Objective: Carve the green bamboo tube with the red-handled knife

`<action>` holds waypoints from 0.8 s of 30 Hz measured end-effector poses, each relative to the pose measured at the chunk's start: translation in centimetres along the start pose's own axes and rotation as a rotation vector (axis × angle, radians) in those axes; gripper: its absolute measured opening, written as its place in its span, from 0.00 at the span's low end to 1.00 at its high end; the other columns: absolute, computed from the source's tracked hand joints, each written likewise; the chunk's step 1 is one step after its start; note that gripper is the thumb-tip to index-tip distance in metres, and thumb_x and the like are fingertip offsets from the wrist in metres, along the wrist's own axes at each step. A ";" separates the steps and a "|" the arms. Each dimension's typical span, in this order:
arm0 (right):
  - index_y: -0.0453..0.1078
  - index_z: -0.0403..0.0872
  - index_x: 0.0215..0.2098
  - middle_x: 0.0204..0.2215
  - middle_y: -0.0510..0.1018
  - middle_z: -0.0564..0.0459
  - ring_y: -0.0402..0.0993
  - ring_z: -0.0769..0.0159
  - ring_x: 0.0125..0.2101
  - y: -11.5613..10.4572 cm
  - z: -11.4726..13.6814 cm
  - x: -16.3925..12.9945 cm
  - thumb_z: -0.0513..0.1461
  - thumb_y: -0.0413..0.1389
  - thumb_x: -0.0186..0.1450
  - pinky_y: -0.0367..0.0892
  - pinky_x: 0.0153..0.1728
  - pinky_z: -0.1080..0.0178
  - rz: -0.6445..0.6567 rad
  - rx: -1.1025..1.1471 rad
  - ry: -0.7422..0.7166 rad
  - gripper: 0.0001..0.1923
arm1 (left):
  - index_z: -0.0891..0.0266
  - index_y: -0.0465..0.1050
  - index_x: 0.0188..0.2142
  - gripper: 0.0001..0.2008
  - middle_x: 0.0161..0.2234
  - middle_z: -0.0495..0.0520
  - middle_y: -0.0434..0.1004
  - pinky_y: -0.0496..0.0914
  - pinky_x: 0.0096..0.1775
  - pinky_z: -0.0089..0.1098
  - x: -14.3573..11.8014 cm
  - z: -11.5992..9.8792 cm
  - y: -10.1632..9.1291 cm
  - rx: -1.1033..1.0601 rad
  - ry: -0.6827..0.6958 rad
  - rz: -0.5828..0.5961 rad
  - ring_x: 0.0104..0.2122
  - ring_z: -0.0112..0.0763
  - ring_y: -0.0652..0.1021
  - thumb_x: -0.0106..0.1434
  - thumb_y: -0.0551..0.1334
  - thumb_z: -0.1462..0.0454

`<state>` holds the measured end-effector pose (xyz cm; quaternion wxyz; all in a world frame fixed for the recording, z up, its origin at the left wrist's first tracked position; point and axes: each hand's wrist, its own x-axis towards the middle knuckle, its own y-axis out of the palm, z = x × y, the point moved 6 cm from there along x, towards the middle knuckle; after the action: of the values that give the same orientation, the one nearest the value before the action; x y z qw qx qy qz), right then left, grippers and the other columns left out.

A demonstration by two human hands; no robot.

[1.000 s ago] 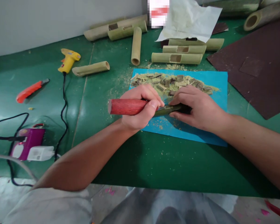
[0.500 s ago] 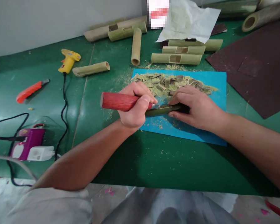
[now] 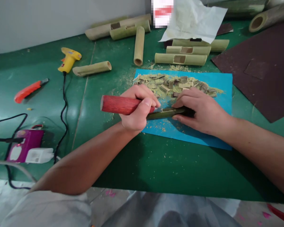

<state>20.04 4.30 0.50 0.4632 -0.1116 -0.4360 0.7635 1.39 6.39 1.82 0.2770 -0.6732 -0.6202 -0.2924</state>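
My left hand [image 3: 138,108] is closed around a carving tool with a thick red wooden handle [image 3: 120,105]. Its short metal blade, mostly hidden by my fingers, meets the top of a dark green bamboo piece [image 3: 159,115]. My right hand [image 3: 197,108] grips the bamboo's right end between thumb and fingers. The bamboo lies over a blue sheet [image 3: 203,137], with its left end behind my left hand. Beyond both hands, a heap of bamboo chips and shavings [image 3: 165,86] covers the sheet's far part.
Several bamboo tubes [image 3: 192,59], some with cut openings, lie at the back. A white sheet [image 3: 194,20] covers some. Leftward are a yellow glue gun [image 3: 69,60], an orange utility knife [image 3: 29,90] and a purple power strip [image 3: 26,145] with cables. Brown sheets [image 3: 265,72] lie right.
The camera view has shifted slightly. Both hands keep their grips on the tool and bamboo, in nearly the same place.
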 end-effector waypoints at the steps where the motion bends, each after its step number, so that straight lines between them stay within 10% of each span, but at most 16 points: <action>1: 0.76 0.50 0.40 0.40 0.79 0.45 0.74 0.50 0.44 0.0 0.0 0.0 0.43 0.62 0.68 0.69 0.47 0.50 -0.003 0.001 0.005 0.06 | 0.58 0.70 0.28 0.18 0.24 0.46 0.77 0.72 0.27 0.32 0.1 -0.1 0.0 0.001 -0.005 0.017 0.23 0.24 0.77 0.73 0.65 0.55; 24: 0.76 0.50 0.40 0.40 0.80 0.44 0.75 0.49 0.45 -0.1 0.2 -0.1 0.44 0.61 0.68 0.71 0.48 0.49 -0.009 -0.001 0.016 0.07 | 0.59 0.75 0.26 0.14 0.23 0.48 0.79 0.74 0.27 0.31 0.3 -0.5 0.0 -0.083 -0.041 0.050 0.24 0.28 0.80 0.69 0.66 0.59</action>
<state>20.05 4.18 0.69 0.4702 -0.1159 -0.4329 0.7603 1.42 6.21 2.41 0.2435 -0.7051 -0.5960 -0.2972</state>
